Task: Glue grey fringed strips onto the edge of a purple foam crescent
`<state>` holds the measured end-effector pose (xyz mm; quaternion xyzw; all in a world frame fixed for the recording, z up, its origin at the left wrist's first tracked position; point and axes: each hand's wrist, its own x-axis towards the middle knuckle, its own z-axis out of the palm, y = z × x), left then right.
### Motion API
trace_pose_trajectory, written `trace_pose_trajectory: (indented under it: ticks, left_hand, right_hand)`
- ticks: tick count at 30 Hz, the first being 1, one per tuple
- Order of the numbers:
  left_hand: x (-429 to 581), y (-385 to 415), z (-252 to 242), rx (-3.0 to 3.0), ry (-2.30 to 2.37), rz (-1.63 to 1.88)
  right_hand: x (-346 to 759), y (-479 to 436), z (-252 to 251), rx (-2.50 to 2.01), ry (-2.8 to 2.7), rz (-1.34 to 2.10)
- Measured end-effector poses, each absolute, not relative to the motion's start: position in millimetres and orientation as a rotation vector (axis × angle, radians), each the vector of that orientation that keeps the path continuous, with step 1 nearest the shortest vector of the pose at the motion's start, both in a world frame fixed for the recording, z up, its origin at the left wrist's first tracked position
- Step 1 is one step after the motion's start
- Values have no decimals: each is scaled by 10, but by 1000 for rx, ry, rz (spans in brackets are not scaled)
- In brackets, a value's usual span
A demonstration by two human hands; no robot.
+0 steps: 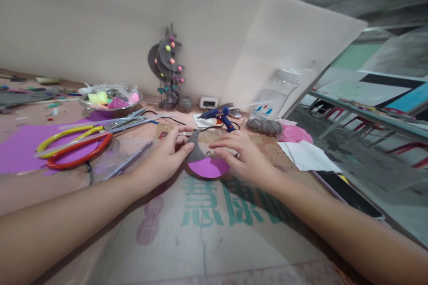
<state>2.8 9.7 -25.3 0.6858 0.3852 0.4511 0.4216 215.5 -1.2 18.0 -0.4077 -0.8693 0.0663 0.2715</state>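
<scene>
Forearms (80,216), left hand (172,151) in pinch on grey-purple crescent (197,151), right hand (245,153) half-open

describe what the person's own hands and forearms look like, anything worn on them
The left hand and right hand are ungloved, with no watch or bracelet at either wrist. No ring shows, though some fingers are partly hidden. The left forearm and right forearm are slender and bare, with no sleeve in view and no clear markings.

crescent (198,153): right of scissors (115,125) | bowl (129,109): far left, behind scissors | glue gun (217,114): behind crescent | bottle (276,91): far right | phone (351,194): near right
</scene>
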Motion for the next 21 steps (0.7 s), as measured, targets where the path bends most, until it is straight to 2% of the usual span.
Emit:
trace_pose_trajectory:
  ticks: [4, 11, 21]
  left_hand:
    - [28, 111, -279, 1748, 973, 1151]
    - [37, 73, -239, 1760, 975, 1210]
    - [43, 43, -206, 1906, 980, 1190]
  right_hand:
    - [2121, -31, 54, -1153, -2418, 270]
    - [2127, -76, -59, -1144, -2315, 105]
    - [2035, -46, -105, -1071, -2336, 305]
